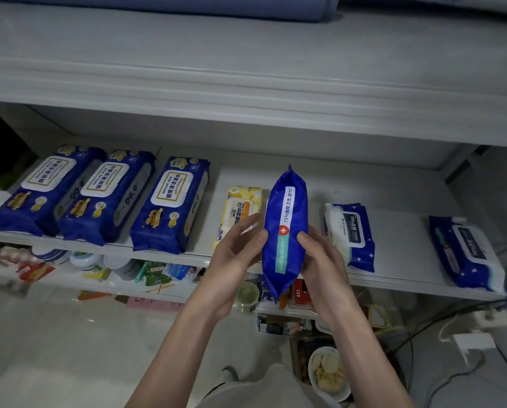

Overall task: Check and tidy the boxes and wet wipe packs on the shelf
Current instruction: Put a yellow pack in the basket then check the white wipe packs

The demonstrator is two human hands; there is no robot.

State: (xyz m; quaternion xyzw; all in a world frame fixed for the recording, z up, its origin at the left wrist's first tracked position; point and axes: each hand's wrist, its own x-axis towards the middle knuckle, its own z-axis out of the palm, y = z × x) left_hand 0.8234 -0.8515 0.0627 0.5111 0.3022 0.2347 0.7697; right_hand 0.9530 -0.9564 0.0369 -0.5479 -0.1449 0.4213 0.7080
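A blue wet wipe pack (286, 219) with a white and teal stripe is held on edge in front of the white shelf (399, 278). My left hand (234, 260) grips its left side and my right hand (320, 260) grips its right side. Three large dark blue packs (169, 204) lie flat in a row on the shelf's left. A yellow pack (240, 207) lies behind my left hand, partly hidden. To the right lie a blue and white pack (349, 234) and another blue pack (464, 251) near the shelf's right end.
An upper white shelf board (246, 92) overhangs the packs. Below are lower shelves crowded with small goods (93, 266), a bowl of food (329, 372) on the floor, and cables with a white power strip (491, 316) at the right.
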